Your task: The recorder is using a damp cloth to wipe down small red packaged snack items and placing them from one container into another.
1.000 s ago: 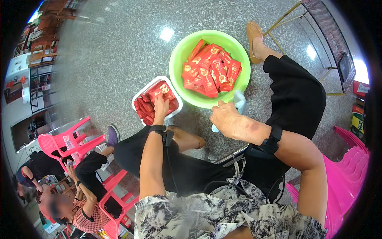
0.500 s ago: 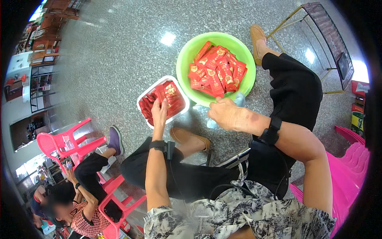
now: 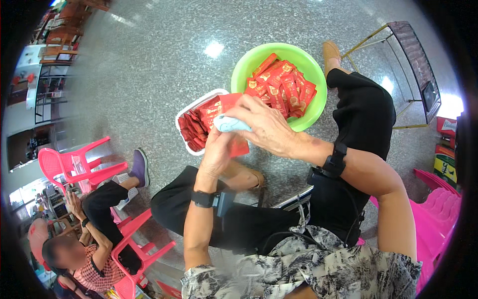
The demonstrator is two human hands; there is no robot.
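Note:
My left hand (image 3: pixel 217 152) is closed on a flat red packet (image 3: pixel 239 146), which stands up between my hands and is partly hidden by them. Against it, my right hand (image 3: pixel 266 124) grips a light blue, cloth-like piece (image 3: pixel 232 124); its exact kind is unclear. Just beneath and to the left sits a white rectangular tub (image 3: pixel 181 130) with rows of small dark red packets (image 3: pixel 193 130). A round lime-green basin (image 3: pixel 318 112) beyond my right hand holds a loose heap of red packets (image 3: pixel 284 87) with gold print.
Speckled grey floor (image 3: pixel 149 74) lies all round. Pink plastic chairs (image 3: pixel 74 167) stand at left, with a seated person (image 3: pixel 94 264) beside them. A metal-framed stand (image 3: pixel 413 70) is at the far right, and pink plastic seating (image 3: pixel 438 214) is at the near right.
My right hand has moved left from the basin's rim with the light blue piece to meet my left hand. My left hand has lifted the red packet out of the tub toward me.

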